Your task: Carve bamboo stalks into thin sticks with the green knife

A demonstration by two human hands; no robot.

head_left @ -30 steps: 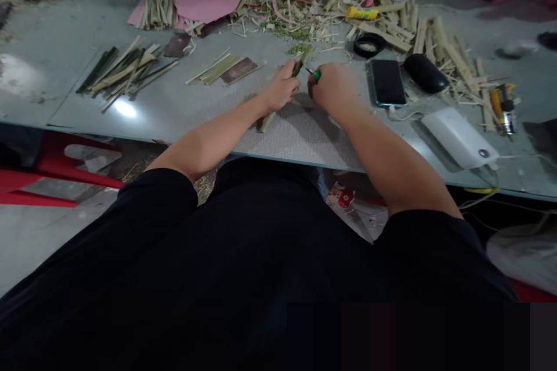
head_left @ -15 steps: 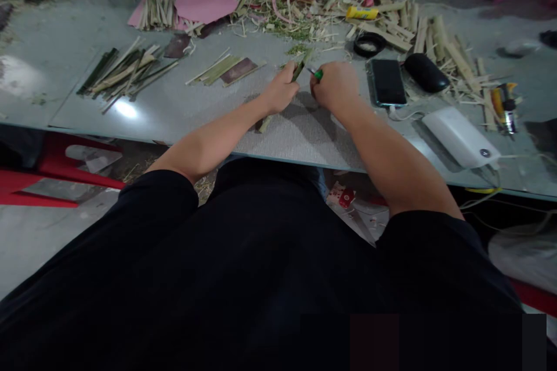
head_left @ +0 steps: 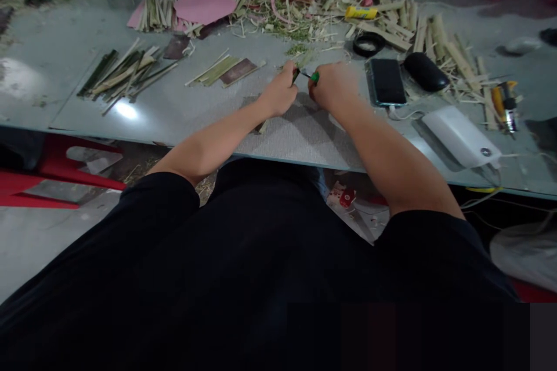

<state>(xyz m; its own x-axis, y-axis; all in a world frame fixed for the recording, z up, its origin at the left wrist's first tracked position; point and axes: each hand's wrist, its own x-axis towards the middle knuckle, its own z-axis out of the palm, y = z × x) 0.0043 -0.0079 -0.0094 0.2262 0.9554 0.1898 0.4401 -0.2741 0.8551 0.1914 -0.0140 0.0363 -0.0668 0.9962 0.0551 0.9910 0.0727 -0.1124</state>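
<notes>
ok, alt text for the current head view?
The left hand holds a green strip and the right hand a green-handled tool, close together over a grey tabletop. Pale shavings and pink paper lie beyond; a phone and white device sit to the right.

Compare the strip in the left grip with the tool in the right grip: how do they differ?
Colour: the strip looks dark green, while the tool shows a bright green handle.
Pose: the strip slants away from the person; the tool points left, toward the strip.
Shared: each is held, in the left grip and right grip, and partly hidden.
</notes>
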